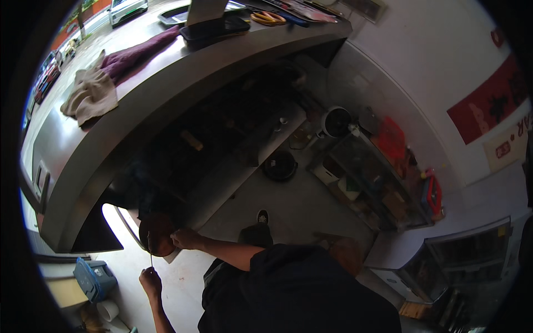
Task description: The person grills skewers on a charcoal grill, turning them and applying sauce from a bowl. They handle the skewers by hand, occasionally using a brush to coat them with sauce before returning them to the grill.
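Note:
My left hand (150,279) grips a thin, light-coloured rod (151,259) that points up toward a round, reddish-brown object (160,245). The round object may be a stool seat, but the shadow leaves this unsettled. At its right edge is my right hand (186,239), with fingers curled. Whether those fingers hold anything is too dark to tell. A small, dim shape near the rod's upper end cannot be made out.
Ahead curves a metal counter (137,89) bearing a beige cloth (92,95), a purple cloth (141,54) and scissors (268,18). Its shelf lies in shadow. A black round object (280,165) sits on the floor. A loaded rack (374,179) stands right, a blue bin (95,281) lower left.

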### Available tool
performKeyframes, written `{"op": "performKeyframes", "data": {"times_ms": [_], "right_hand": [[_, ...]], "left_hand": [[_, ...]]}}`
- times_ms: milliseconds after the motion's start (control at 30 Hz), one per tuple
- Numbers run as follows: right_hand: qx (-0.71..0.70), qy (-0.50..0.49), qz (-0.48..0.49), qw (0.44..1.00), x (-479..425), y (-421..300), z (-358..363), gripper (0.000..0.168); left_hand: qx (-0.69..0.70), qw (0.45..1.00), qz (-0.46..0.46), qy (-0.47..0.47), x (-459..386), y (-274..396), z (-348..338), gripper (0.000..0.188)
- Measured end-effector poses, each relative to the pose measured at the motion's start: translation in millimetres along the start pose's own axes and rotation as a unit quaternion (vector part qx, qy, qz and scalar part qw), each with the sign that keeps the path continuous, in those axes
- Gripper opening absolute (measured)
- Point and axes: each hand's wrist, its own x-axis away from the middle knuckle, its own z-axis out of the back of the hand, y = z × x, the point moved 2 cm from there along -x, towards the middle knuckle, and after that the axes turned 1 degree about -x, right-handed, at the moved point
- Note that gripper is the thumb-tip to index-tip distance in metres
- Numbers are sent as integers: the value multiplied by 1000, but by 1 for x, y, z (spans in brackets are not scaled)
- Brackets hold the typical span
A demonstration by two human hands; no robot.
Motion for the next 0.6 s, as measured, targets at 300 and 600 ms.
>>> {"op": "performKeyframes", "data": {"times_ms": [300, 600], "right_hand": [[-265, 261, -155, 915, 37, 27, 50, 22], [-431, 219, -175, 858, 27, 21, 81, 25]], "left_hand": [[277, 957, -1, -85, 13, -9, -52, 23], [713, 583, 382, -77, 9, 7, -92, 25]]}}
